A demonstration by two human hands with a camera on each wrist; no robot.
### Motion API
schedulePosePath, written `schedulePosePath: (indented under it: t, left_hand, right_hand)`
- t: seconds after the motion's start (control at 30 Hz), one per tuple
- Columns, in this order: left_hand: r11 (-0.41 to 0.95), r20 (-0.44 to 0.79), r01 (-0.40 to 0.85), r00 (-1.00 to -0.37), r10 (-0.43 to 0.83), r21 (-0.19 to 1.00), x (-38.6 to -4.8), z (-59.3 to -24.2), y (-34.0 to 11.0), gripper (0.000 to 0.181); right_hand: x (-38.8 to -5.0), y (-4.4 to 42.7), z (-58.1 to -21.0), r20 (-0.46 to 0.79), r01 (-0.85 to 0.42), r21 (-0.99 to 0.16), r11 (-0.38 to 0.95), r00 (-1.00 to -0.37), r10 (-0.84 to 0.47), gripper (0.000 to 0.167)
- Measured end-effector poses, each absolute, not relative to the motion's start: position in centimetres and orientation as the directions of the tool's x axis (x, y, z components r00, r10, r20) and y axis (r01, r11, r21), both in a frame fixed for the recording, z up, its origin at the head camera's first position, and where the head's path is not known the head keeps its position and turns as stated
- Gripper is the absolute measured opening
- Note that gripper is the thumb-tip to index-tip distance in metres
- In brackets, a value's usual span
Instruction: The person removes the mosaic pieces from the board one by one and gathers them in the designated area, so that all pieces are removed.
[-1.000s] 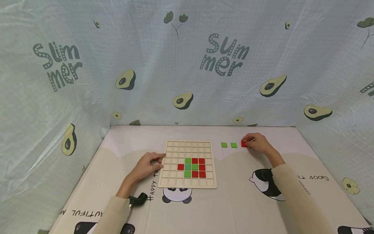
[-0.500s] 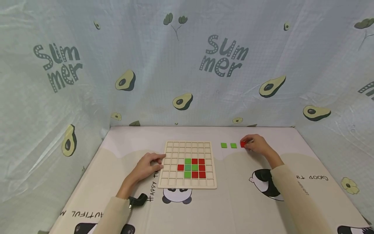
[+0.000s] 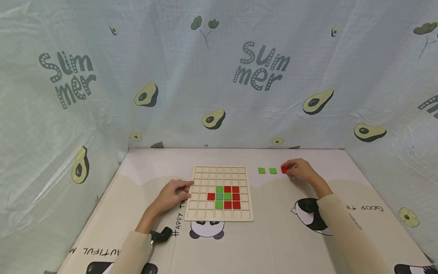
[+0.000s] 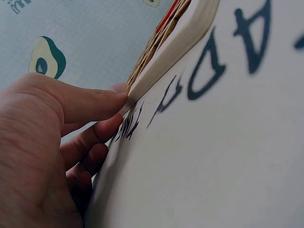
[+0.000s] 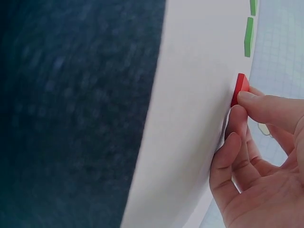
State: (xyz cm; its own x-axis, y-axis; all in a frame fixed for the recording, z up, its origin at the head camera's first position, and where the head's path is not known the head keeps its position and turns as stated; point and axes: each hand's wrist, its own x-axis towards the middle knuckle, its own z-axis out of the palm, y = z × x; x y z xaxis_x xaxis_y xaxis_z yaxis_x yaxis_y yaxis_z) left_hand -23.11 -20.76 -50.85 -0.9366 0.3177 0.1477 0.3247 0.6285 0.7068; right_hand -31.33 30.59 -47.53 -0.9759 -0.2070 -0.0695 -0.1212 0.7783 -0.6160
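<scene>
A pale wooden grid board [image 3: 202, 214] lies on the table. Red tiles [image 3: 236, 196] and green tiles [image 3: 219, 204] fill several of its squares. At its left edge, my left hand [image 3: 168, 195] touches the frame with thumb and forefinger, spread apart along the side. In the left wrist view the thumb [image 4: 90, 102] meets the board's rim [image 4: 164, 57]. Right of the board, my right hand [image 3: 301, 170] pinches a red tile [image 5: 240, 88] between thumb and fingers, at the tabletop. Two loose green tiles [image 3: 261, 170] [image 3: 272, 171] lie in a row left of it.
A printed cloth [image 3: 273, 236] with panda drawings and lettering covers the table. Avocado-patterned sheeting [image 3: 260, 125] hangs along the back and both sides. A small black object [image 3: 162, 234] sits by the left wrist.
My right hand has shifted very slightly left and nearer with the red tile in its fingers. The left hand stays at the board's edge.
</scene>
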Motion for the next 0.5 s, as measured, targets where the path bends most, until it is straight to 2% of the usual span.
schedulePosePath:
  t: [0.5]
  left_hand:
    - [0.623,0.156,0.327,-0.936,0.314,0.71,-23.1,-50.95,-20.79,0.045]
  right_hand:
    - [-31.46,30.53,-47.65,-0.079,-0.113,-0.6,0.792,-0.977,-0.199,0.03]
